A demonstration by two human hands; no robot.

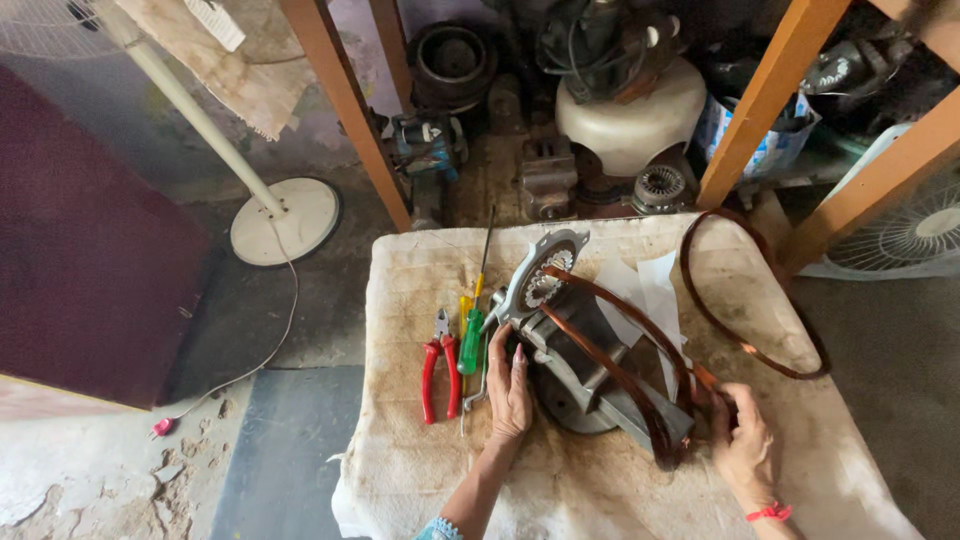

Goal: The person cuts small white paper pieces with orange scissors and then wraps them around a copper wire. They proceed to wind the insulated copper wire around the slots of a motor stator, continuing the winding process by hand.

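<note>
On a cloth-covered table (420,470) lies a grey metal motor stator (545,285) clamped in a small vise (590,375). Looped copper wire coils (620,345) run from the stator toward the near right. My left hand (508,385) rests flat against the vise's left side, fingers together. My right hand (742,445) pinches the near end of the copper coil beside the vise. A larger copper wire loop (745,345) lies on the cloth to the right.
Red-handled pliers (440,375) and green and yellow screwdrivers (470,335) lie left of my left hand. White paper pieces (655,285) sit behind the coils. A pedestal fan base (285,220), wooden shelf legs (345,100), motor parts and another fan (915,230) surround the table.
</note>
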